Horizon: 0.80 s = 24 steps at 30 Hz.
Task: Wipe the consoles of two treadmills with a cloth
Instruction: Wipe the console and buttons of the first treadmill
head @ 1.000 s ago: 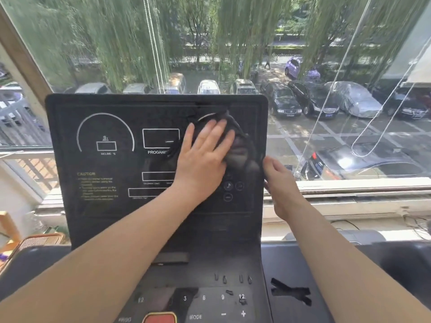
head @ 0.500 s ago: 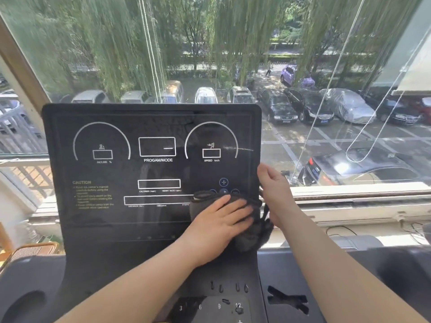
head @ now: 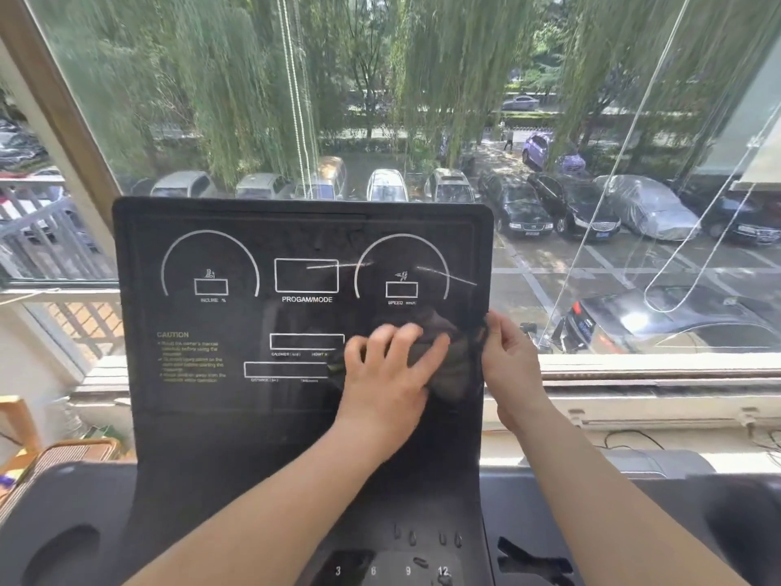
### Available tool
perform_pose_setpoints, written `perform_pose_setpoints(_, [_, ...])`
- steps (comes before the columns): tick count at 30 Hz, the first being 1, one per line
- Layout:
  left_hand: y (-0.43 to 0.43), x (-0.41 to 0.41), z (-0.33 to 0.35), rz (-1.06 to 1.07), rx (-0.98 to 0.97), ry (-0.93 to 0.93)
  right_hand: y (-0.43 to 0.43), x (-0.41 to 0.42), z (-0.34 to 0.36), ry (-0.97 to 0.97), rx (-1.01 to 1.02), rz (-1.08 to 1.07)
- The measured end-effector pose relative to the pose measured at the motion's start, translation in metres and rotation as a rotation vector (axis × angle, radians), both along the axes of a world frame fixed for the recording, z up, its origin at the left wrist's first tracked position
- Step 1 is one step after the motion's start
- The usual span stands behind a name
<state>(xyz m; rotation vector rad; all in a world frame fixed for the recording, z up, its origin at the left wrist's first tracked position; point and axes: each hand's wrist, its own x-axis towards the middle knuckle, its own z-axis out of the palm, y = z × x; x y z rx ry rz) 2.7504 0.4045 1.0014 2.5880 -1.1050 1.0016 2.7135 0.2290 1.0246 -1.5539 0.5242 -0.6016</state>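
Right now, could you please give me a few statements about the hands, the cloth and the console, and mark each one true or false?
1. The left hand presses the cloth against the console. True.
2. The cloth covers the dial marked INCLINE. False: it sits at the lower right of the panel, just below the speed dial.
3. The right hand grips the right edge of the console. True.
4. The cloth is white. False: it is dark, close to the colour of the console.
5. Both hands lie flat on the cloth. False: only the left hand is on it; the right hand is at the console's edge.
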Motion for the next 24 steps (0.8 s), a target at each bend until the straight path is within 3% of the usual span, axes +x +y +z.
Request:
perform_pose_setpoints(4, [0.019,-0.016,-0.032,-0.211,0.268,-0.017,0.006,-0.003,0.003,0.042,-0.090,-0.018])
perform_pose_setpoints(6, [0.031,-0.003,-0.022,-0.238,0.309,-0.079,0.008,-0.005,0.007,0.064,-0.100,-0.030])
perform_pose_setpoints(9, [0.054,0.034,0.021,-0.075,0.098,-0.127,0.009,-0.005,0.008,0.080,-0.091,-0.023])
perform_pose_setpoints(13, [0.091,0.071,0.073,0.214,-0.178,0.000,0.012,-0.002,0.004,0.086,-0.088,-0.041])
perform_pose_setpoints(17, [0.081,0.047,0.044,0.273,-0.291,0.111,0.022,-0.001,0.006,0.136,-0.156,-0.054])
perform_pose_setpoints(21, [0.084,0.012,-0.012,0.081,-0.089,0.125,0.033,0.001,0.012,0.199,-0.173,-0.103])
perform_pose_setpoints(24, [0.110,0.011,-0.018,-0.114,0.188,0.067,0.048,-0.007,0.014,0.298,-0.394,-0.180])
